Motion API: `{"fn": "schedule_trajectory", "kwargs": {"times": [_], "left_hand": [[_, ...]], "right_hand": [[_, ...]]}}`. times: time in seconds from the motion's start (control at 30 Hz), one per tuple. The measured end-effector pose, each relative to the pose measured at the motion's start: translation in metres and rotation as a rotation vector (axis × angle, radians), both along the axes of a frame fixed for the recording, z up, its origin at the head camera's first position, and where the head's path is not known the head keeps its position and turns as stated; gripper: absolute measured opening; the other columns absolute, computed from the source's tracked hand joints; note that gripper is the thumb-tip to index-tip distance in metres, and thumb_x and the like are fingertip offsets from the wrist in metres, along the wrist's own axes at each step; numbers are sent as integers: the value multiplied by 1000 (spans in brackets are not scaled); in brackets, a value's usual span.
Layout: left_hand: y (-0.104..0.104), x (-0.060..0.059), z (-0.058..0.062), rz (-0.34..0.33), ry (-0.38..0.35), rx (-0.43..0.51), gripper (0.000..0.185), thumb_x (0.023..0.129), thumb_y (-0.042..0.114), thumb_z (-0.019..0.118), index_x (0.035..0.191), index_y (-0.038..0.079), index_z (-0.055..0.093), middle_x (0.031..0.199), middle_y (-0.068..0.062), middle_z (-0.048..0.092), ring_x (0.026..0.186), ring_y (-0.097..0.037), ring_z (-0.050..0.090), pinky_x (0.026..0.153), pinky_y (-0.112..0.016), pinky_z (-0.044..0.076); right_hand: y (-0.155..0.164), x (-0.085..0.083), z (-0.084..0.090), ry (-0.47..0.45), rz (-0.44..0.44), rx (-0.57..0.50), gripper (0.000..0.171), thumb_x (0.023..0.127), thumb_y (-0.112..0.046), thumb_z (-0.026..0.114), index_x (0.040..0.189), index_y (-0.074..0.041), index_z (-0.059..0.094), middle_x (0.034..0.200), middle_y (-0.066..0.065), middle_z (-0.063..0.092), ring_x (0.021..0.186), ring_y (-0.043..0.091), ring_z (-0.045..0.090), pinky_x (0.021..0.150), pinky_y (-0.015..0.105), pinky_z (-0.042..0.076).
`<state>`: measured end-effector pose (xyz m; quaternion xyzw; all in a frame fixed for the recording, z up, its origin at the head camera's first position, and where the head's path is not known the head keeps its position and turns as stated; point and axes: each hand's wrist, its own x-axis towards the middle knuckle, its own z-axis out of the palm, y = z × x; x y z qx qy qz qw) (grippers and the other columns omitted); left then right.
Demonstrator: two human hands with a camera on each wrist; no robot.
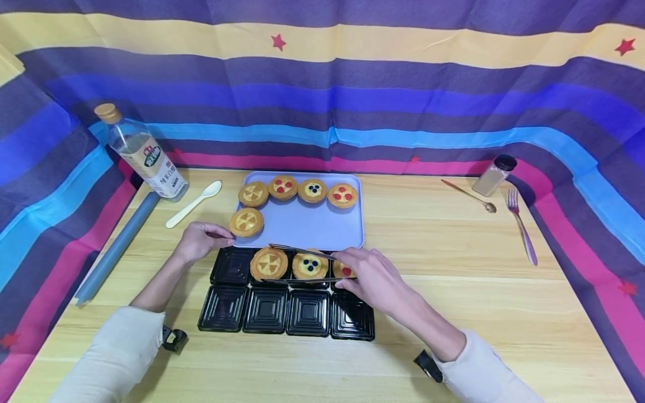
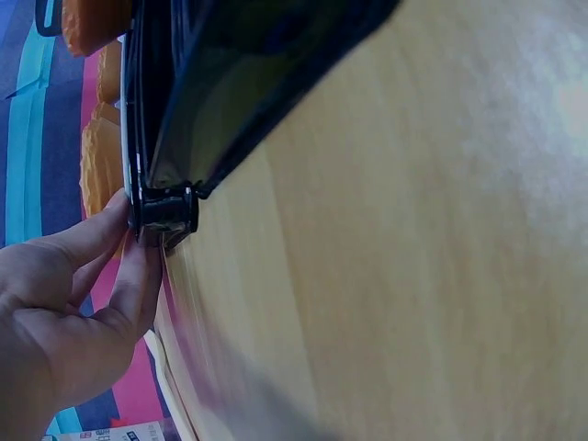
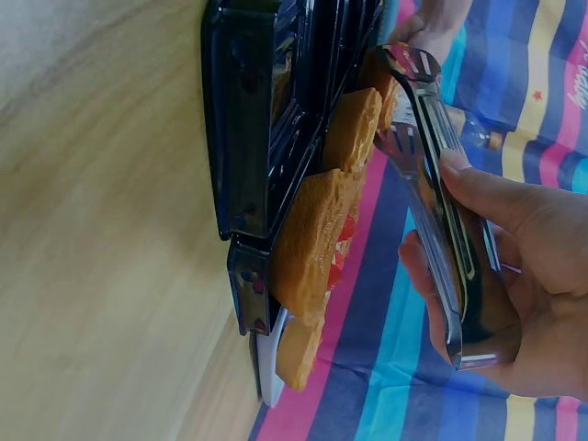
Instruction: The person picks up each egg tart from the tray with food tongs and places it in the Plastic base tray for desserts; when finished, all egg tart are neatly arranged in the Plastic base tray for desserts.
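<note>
My right hand (image 1: 375,280) grips metal tongs (image 3: 450,220). The tongs' arms reach left over the back row of a black compartment tray (image 1: 265,310), their tips on either side of a tart with a wedge-patterned top (image 1: 269,263). Right of it in that row sit a blueberry tart (image 1: 309,265) and a red-topped tart (image 1: 345,270), partly covered by my hand and the tongs. At the tray's back left corner my left hand (image 1: 201,242) pinches the rim between thumb and fingers. The back left compartment and the front row hold no tarts.
Behind touches a lilac tray (image 1: 307,226) with several tarts along its back and left. To the left are a bottle (image 1: 146,157), a white spoon (image 1: 194,204) and a grey-blue roll (image 1: 118,249). Far right lie a jar (image 1: 494,176), a small spoon (image 1: 468,196) and a fork (image 1: 521,226).
</note>
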<state>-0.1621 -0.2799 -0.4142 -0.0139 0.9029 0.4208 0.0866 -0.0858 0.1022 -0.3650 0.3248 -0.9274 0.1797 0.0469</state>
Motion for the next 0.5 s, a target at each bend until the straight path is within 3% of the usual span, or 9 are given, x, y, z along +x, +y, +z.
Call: {"fn": "schedule_trajectory", "kwargs": {"times": [0.5], "left_hand": [[1,1,1,-1,-2,10,21,80,8,74,95,-6,71,95,-17,73,69,3,61,66,-17,51]], "right_hand": [[1,0,-3,14,13,9,49,77,-29,78,119,-8,63,106,1,69,76,9,58,67,29,45]]}}
